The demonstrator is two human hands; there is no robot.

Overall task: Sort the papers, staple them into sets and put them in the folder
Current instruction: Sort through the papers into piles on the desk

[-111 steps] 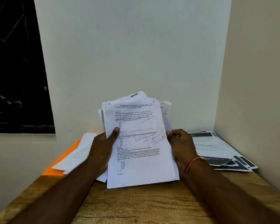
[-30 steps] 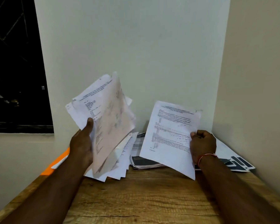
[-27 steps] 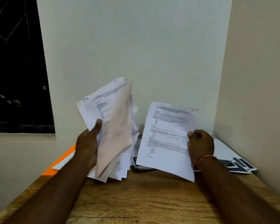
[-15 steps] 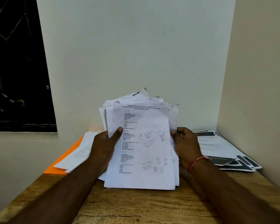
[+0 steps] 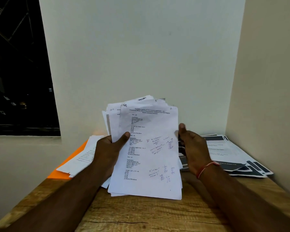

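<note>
Sorting goes on, nothing stapled: the right hand (image 5: 192, 148) no longer holds a sheet apart, and page 7 now fronts the sheaf (image 5: 151, 156). The left hand (image 5: 110, 153) grips the sheaf above the table (image 5: 141, 213), thumb on its face. Whether the right, thumb lifted at its edge, holds anything is unclear. One sheaf, one folder (image 5: 60, 173), two piles: left pile (image 5: 84, 156), right pile (image 5: 228, 153).

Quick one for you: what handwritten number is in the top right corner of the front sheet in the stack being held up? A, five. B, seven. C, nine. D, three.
B: a handwritten 7 sits in the top right corner of the front sheet of the stack that the left hand grips; the 5 belongs to a sheet behind.
</note>
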